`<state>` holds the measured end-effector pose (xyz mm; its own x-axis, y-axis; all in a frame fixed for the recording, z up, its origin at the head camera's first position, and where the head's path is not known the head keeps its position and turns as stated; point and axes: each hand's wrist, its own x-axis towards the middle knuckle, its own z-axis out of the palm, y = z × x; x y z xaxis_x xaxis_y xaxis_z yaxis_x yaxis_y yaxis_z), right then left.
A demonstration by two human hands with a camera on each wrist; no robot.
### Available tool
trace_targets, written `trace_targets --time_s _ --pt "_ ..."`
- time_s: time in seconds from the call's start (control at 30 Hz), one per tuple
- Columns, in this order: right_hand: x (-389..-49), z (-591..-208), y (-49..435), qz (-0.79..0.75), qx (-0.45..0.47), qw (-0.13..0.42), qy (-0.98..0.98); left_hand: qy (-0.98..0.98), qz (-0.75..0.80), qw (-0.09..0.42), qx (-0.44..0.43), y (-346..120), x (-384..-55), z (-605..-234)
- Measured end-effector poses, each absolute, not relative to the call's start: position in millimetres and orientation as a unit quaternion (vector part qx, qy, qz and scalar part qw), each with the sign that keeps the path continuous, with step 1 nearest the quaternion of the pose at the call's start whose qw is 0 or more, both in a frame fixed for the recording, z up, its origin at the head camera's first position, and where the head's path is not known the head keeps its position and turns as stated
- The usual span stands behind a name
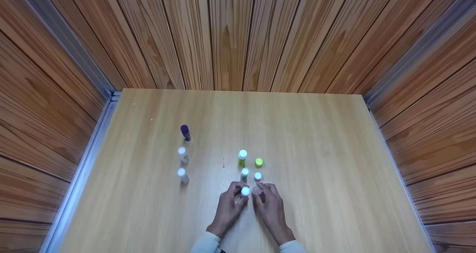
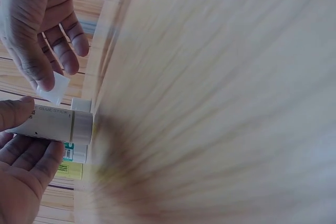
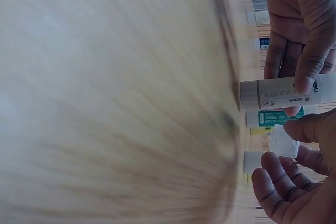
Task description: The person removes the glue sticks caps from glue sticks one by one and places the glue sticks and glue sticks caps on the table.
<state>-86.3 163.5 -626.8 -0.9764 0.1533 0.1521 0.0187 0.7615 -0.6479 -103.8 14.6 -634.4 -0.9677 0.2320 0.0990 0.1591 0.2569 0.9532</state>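
In the head view my left hand (image 1: 229,207) holds a white glue stick (image 1: 245,192) upright near the table's front. The left wrist view shows its thumb and fingers around the glue stick's labelled barrel (image 2: 50,123). Close beside it, my right hand (image 1: 270,208) pinches a ribbed translucent cap (image 3: 284,141) between thumb and fingers, apart from the glue stick. Just beyond the hands stand a green-labelled glue stick (image 1: 244,174) and a yellow-green one with a white top (image 1: 242,157). A white cap (image 1: 257,176) and a lime cap (image 1: 259,162) sit to their right.
On the left of the wooden table (image 1: 316,141), a purple-topped stick (image 1: 185,132) and two white-topped sticks, one farther (image 1: 183,154) and one nearer (image 1: 182,175), stand in a row. Wood-panelled walls (image 1: 230,37) enclose the back and sides.
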Motion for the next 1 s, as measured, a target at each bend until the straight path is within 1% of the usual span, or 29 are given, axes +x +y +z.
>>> trace_targets --time_s 0.3,0.43,0.67,0.87,1.0 --pt "-87 -628 161 0.338 -0.061 0.070 -0.936 0.800 0.588 0.043 0.108 15 -102 -635" --pt "-87 -630 161 0.340 -0.055 0.082 -0.935 0.801 0.587 0.038 0.112 14 -102 -637" --pt "-88 -639 163 0.323 -0.021 0.112 -0.939 0.797 0.593 0.004 0.113 15 -100 -640" --pt "-90 -644 164 0.295 0.002 0.129 -0.947 0.795 0.598 0.010 0.103 17 -100 -641" --pt "-90 -645 163 0.287 0.004 0.126 -0.950 0.800 0.590 0.012 0.107 17 -99 -642"
